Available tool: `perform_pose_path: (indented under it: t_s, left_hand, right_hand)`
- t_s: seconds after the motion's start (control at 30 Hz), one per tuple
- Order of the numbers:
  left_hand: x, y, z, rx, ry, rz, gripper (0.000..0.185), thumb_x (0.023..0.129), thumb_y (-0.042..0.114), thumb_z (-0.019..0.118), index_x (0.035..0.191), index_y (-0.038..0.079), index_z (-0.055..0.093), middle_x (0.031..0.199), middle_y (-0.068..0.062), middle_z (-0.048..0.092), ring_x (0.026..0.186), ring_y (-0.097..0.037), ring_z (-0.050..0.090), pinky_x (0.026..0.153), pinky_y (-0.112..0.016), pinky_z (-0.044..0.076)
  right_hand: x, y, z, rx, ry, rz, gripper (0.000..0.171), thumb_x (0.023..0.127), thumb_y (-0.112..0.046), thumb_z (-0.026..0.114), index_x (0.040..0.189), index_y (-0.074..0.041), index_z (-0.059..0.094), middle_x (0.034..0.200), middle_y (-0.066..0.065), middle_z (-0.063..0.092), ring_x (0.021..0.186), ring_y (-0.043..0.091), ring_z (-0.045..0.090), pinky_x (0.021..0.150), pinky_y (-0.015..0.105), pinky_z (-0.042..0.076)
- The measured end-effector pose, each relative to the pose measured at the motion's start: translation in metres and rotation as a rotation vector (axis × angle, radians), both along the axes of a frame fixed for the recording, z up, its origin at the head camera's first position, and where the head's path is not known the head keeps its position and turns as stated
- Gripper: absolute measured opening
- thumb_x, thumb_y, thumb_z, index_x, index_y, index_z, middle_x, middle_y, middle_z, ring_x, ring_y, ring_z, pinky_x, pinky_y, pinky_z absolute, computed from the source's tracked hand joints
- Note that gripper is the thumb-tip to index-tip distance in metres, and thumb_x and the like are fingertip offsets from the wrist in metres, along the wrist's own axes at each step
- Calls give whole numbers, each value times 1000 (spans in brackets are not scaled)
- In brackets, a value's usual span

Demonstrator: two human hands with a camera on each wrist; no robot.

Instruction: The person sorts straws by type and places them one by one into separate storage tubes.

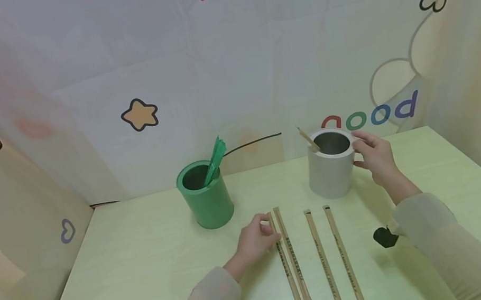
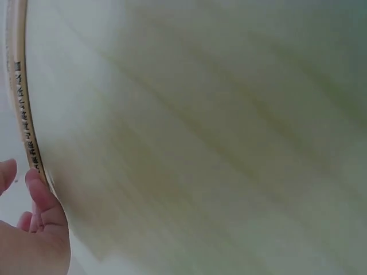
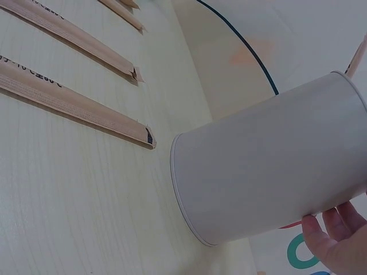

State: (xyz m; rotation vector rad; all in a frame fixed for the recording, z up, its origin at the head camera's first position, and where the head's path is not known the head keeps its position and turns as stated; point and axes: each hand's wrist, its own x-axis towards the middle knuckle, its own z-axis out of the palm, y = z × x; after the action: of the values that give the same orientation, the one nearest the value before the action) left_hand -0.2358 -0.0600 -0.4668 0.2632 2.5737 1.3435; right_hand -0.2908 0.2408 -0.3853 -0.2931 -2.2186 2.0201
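nearest us, four paper-wrapped chopstick packets lie lengthwise on the pale table (image 1: 123, 278). our left hand (image 1: 253, 241) rests at the top of the left pair of packets (image 1: 292, 264), fingers curled and pinching the leftmost one, whose printed edge shows beside the fingertips (image 2: 40, 192) in the left wrist view. the right pair of packets (image 1: 335, 262) lies just beside, untouched. farther back our right hand (image 1: 374, 156) holds the grey cup (image 1: 331, 163) by its rim and side, fingers curled round it; a brown packet (image 1: 308, 139) leans inside. well left of it stands the green cup (image 1: 206, 193) with green packets (image 1: 215, 160) sticking out.
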Motion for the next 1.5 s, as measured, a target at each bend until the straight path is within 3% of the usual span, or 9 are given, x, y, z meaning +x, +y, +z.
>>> perform_pose_path:
  t_s: [0.2, 0.43, 0.6, 1.07, 1.5]
  left_hand:
    - [3, 4, 0, -93, 36, -11, 48, 76, 20, 68, 117, 6, 45, 75, 2, 57, 58, -9, 49, 52, -21, 40]
    - [5, 6, -1, -161, 69, 10, 54, 73, 26, 70, 117, 5, 45, 69, 4, 52, 57, -9, 44, 51, -21, 36]
    - [5, 7, -1, -192, 68, 21, 52, 73, 26, 71, 115, 6, 46, 70, 4, 50, 58, -9, 44, 51, -21, 36]
    - [5, 3, 0, -169, 86, 31, 45, 71, 9, 65, 113, 5, 48, 72, -1, 61, 56, -9, 50, 51, -21, 40]
    - [4, 0, 0, -70, -29, 89, 49, 73, 7, 64, 118, 2, 45, 62, -2, 63, 51, -10, 50, 52, -21, 39]
  right_hand:
    - [0, -1, 1, -4, 1, 5, 48, 90, -22, 42, 136, -10, 34, 100, -9, 51, 87, 1, 47, 84, 41, 42]
    - [1, -2, 3, -6, 2, 4, 48, 90, -21, 42, 136, -9, 35, 97, -10, 51, 85, 1, 48, 79, 34, 46]
    - [1, -3, 3, -8, 2, 3, 48, 90, -22, 42, 136, -9, 34, 98, -10, 50, 86, 1, 47, 84, 41, 41]
    - [1, -2, 2, 0, -3, -2, 47, 90, -21, 42, 135, -9, 35, 94, -12, 51, 85, 1, 47, 82, 37, 43]
    - [1, -2, 1, -4, 5, 0, 48, 90, -21, 42, 136, -9, 35, 93, -12, 51, 85, 1, 47, 82, 39, 42]
